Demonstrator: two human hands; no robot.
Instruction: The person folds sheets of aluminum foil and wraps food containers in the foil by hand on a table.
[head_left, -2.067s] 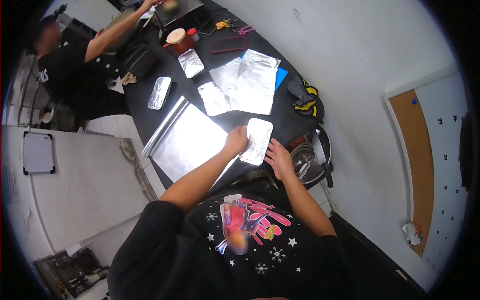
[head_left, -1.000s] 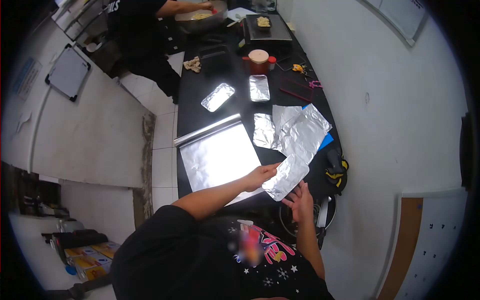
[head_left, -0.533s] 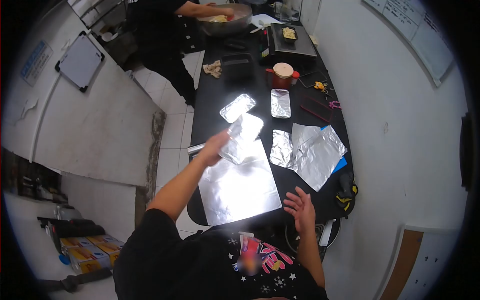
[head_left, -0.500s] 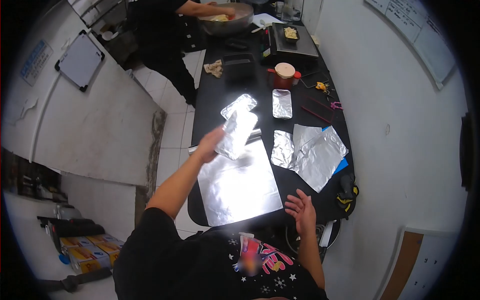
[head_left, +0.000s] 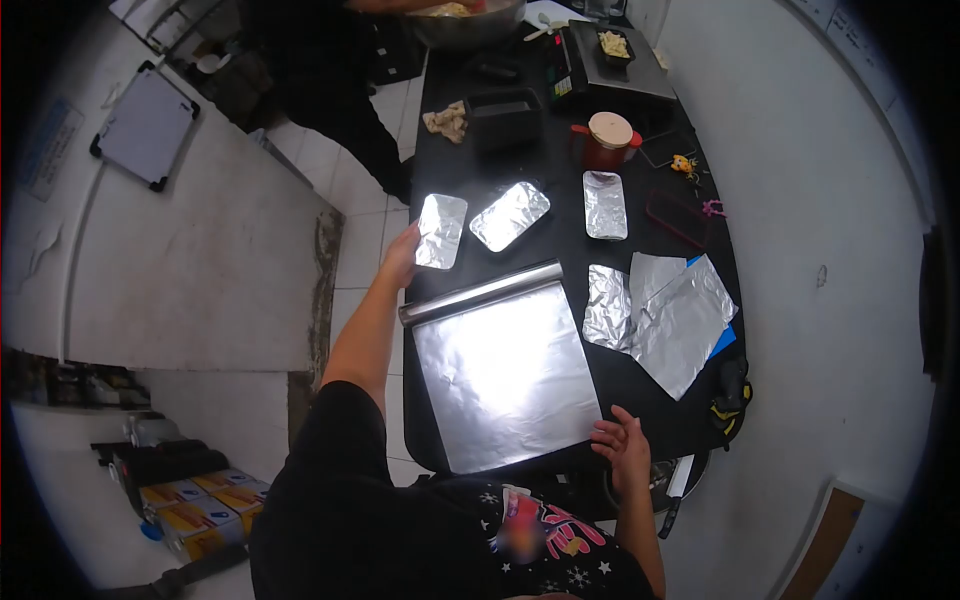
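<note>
My left hand [head_left: 400,257] grips the near-left edge of a foil-covered tray [head_left: 441,232] at the table's left side. Just right of it, a second foil-covered tray [head_left: 510,216] lies at a slant, and a third foil-covered tray [head_left: 604,206] is farther right. Closer to me is a roll of aluminium foil [head_left: 482,291], its shiny foil sheet [head_left: 515,385] pulled out toward the table's front edge. Beside that sheet's near-right corner hovers my right hand [head_left: 624,447], fingers apart and holding nothing.
Cut foil sheets [head_left: 690,325] overlap something blue at right. Farther back are a red lidded pitcher [head_left: 606,145], a black tray [head_left: 503,122], a crumpled cloth [head_left: 446,122] and a scale [head_left: 610,75] bearing a small food tray. Another person stands by a large bowl [head_left: 470,28].
My left hand has carried its foil-covered tray left and away from me, off the foil roll. The slanted tray behind it now shows fully. My right hand stays open near the sheet.
</note>
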